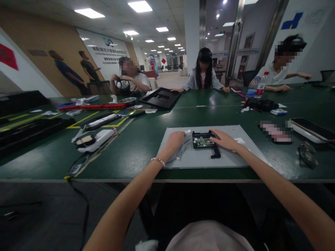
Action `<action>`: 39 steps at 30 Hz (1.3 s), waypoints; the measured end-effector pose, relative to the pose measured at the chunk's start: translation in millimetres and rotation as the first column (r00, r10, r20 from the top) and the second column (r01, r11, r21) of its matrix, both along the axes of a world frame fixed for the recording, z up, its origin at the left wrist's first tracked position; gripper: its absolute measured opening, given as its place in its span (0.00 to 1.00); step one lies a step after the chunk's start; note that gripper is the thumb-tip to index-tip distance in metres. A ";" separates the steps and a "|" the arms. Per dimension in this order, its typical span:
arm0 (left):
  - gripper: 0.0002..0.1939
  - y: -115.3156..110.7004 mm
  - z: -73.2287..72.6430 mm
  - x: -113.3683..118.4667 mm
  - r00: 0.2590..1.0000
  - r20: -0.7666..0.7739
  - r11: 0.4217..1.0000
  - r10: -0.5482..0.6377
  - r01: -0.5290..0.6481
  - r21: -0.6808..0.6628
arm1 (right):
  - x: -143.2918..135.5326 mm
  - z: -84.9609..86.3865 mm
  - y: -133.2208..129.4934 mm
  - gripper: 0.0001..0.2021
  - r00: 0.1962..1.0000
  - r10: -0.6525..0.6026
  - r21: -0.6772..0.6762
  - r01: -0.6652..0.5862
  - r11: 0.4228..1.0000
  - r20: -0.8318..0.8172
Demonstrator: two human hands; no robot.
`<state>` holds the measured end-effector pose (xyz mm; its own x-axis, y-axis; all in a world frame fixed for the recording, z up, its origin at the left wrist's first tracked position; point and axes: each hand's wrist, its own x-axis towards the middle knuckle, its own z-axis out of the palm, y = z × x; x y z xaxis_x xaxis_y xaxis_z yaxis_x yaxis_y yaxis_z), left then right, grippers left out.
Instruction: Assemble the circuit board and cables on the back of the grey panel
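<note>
Light-gray flat rectangular panel lies on the dark green counter, close to the near edge. On it: black plastic bracket with a small green circuit board inside its frame, one leg sticking out toward the near right.

Right hand: over the right part of the panel, thumb and fingers spread, fingertips at the bracket's right side. Left hand: left of the bracket, palm down, fingers bent, fingertips beside a small white connector. Can't tell if it's pinching anything. Thin gray cable runs loose between left hand and bracket.

Right of panel: pink-and-black phone, flat. Left, well apart: white-and-black handheld device. Far side: black rectangular frame, a person's hand at its edge.
</note>
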<state>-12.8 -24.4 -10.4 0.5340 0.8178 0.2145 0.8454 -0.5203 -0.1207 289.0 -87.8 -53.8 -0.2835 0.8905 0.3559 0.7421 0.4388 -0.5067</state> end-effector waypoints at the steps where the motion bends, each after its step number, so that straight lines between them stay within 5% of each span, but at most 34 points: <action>1: 0.14 -2.3 -0.1 -0.6 1.000 -0.002 1.000 0.010 -0.010 0.001 | -0.2 -0.3 -0.8 0.30 1.000 0.004 0.001 -0.004 1.000 0.001; 20: 0.16 -19.2 6.3 -4.5 0.996 -0.061 0.997 0.072 -0.075 -0.034 | -2.9 -3.5 -3.3 0.23 0.999 0.003 0.041 -0.001 0.999 -0.037; 39: 0.16 -19.7 8.4 -3.6 0.998 0.028 0.998 0.059 -0.058 -0.009 | -11.9 0.3 -0.2 0.19 0.987 -0.144 0.078 0.138 0.987 0.067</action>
